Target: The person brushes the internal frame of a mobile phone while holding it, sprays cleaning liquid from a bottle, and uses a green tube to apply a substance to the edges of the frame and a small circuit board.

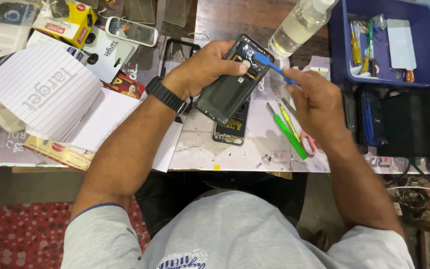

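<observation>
A: Your left hand (202, 67) grips the opened phone (232, 82) by its edges, tilted above the bench (200, 144); your right hand (314, 97) pinches a blue tool (273, 66) against its top.

B: Phone looks light, stiff, slippery and fragile inside. Hold the frame edges, not the exposed parts.

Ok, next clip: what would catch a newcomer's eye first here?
At centre, the left hand holds an opened dark smartphone with its back cover off above the table, while the right hand presses a blue plastic pry tool to its upper end. A large white lined notepad lies at left, a blue plastic tool tray at upper right.
</observation>
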